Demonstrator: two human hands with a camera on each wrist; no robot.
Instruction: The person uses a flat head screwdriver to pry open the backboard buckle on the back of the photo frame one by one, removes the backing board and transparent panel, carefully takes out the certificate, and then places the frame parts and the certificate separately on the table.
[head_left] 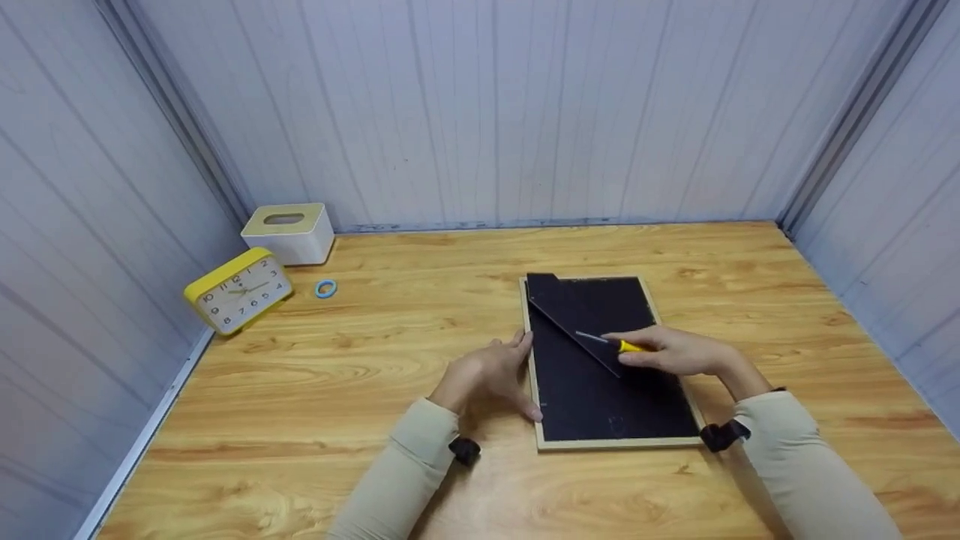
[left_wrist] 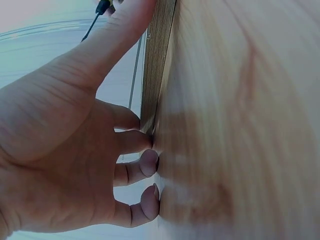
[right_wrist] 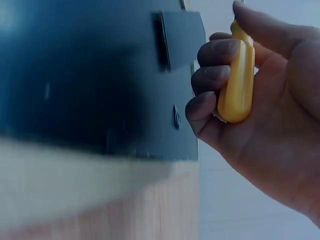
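A picture frame [head_left: 611,444] with a light wooden rim lies on the table, its black backing [head_left: 585,412] facing up. Across that backing runs a black easel leg [head_left: 574,330] at a slant. My left hand [head_left: 491,375] touches the frame's left side, with the thumb on the rim near the lower corner. In the left wrist view its fingertips [left_wrist: 149,164] meet the frame's side and the tabletop. My right hand [head_left: 679,351] grips a screwdriver [right_wrist: 240,82] by its yellow handle. In the head view the metal shaft points left, over the easel leg; whether the tip touches is unclear.
At the left stand a yellow alarm clock [head_left: 244,291] and a white tissue box [head_left: 300,244] with a wood-toned lid. Near them lies a small blue ring [head_left: 325,289]. Pale panel walls [head_left: 480,112] enclose the wooden table [head_left: 337,390] at the back and sides.
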